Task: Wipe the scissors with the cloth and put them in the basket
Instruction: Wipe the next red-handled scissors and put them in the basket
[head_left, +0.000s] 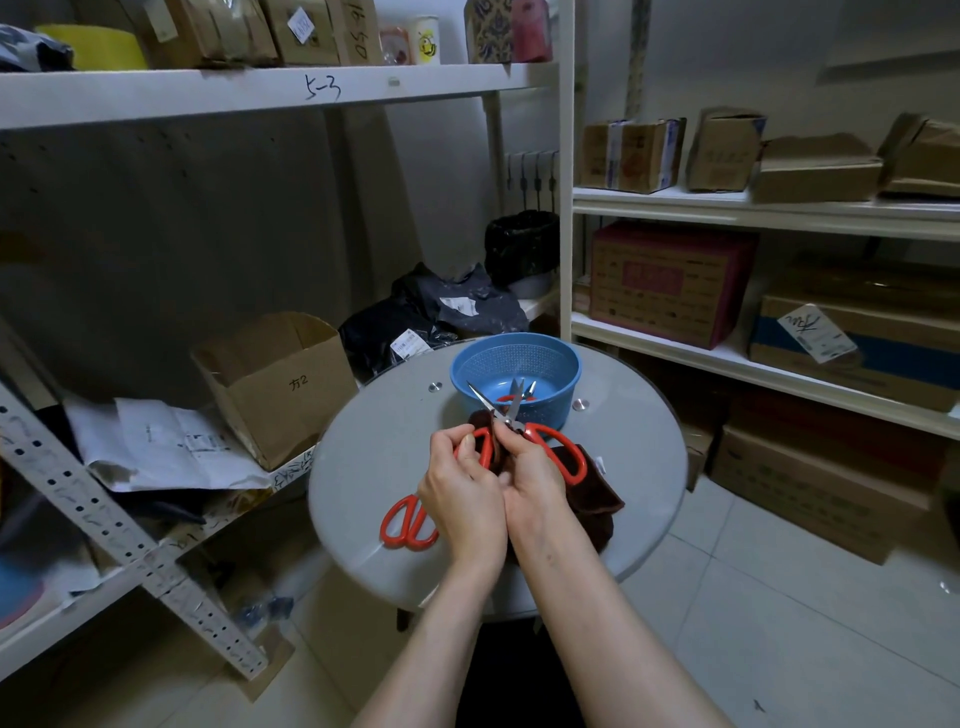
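My L hand (462, 499) had its fingers curled round one red handle loop of the scissors (558, 441), thumb on top. My R hand (530, 478) had its fingers clamped on the dark brown cloth (592, 499), pinching it against the scissors just by the pivot. The blades stood apart in a V, tips pointing away from me toward the blue basket (519, 358), all held up over the middle of the round table (374, 467). The other red loop stuck out to the right above the cloth, whose loose end lay on the table toward the right edge. The basket sat at the far edge w/ another pair (531, 388) lying inside, metal tips & a bit of red handle showing. A third pair (402, 522) w/ red handles lay flat near the left-front edge, blades hidden behind my L hand
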